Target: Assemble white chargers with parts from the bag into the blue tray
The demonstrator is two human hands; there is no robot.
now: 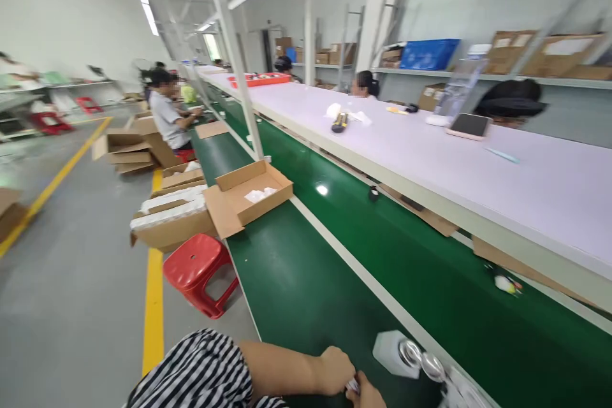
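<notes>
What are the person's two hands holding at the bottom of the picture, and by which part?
The left hand and right hand pinch one small pale object between their fingertips; what it is cannot be told.

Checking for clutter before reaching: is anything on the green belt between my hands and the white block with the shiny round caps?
Nothing visible: only bare green belt separates the left hand and right hand from the white block.

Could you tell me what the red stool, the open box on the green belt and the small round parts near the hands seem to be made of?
The red stool looks like moulded plastic: smooth, slightly glossy, one piece. The open box on the green belt is plain brown cardboard, matt, with folded flaps. The round parts beside the left hand and right hand shine like polished metal, though blur leaves that uncertain.
</notes>
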